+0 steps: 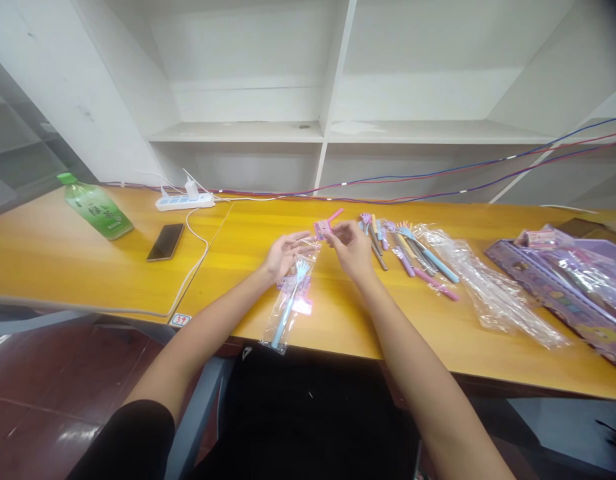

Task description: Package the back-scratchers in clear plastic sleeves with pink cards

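Observation:
My right hand [353, 248] pinches a small pink printed card [322, 230] between thumb and fingers. Behind the card a pink stick [335, 215] pokes out. Facing it, my left hand [287, 255] is open, palm turned up and fingers stretched toward the card. Just below the left hand is a clear plastic bag [274, 323] with a light blue back scratcher [286, 315] inside, its hand-shaped end toward my hands. Pale purple and pink pieces show beside that bag, too blurred to name. Right of my right hand lie several hand-ended back scratchers [413, 247] in mixed colours.
Clear plastic bags [493, 293] are heaped on the right of the wooden table [333, 327], beside a purple printed box [548, 287] holding packaged items. At left are a green-labelled bottle [99, 210], a phone [166, 242], a power strip [184, 201] and a white cable [198, 260].

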The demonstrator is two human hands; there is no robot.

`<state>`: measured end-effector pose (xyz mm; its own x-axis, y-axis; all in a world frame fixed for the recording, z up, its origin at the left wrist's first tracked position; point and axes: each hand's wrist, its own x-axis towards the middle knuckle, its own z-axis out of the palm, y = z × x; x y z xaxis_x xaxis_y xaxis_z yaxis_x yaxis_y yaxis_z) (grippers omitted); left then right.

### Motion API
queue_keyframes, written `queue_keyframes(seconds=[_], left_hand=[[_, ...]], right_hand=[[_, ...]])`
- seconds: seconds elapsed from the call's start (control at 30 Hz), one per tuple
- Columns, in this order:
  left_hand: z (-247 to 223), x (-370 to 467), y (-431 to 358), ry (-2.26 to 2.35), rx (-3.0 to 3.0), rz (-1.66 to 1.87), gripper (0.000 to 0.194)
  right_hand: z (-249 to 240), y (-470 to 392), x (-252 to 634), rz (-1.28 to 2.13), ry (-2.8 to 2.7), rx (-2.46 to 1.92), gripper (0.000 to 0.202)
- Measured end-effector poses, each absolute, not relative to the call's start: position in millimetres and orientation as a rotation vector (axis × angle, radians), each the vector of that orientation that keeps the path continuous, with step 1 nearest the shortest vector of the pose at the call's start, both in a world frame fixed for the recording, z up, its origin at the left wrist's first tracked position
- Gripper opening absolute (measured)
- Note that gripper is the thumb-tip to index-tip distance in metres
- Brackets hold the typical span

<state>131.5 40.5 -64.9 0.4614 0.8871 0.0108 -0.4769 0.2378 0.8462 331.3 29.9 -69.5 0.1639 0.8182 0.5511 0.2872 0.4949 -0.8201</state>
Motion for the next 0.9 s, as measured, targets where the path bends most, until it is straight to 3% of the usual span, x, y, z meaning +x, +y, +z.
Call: queue_keyframes(seconds=[0.3,0.9], left_hand=[[-58.0,131.5,39.2,0.551,0.779,1.024,0.044],[-64.8,133.8,37.7,0.605,0.938,1.046,0.04]], right_hand=[[-72.3,31.4,332.6,0.387,-1.575,-1.102,0.041],[-70.9,25.1,329.8,0.31,-1.835,-1.038,0.021]])
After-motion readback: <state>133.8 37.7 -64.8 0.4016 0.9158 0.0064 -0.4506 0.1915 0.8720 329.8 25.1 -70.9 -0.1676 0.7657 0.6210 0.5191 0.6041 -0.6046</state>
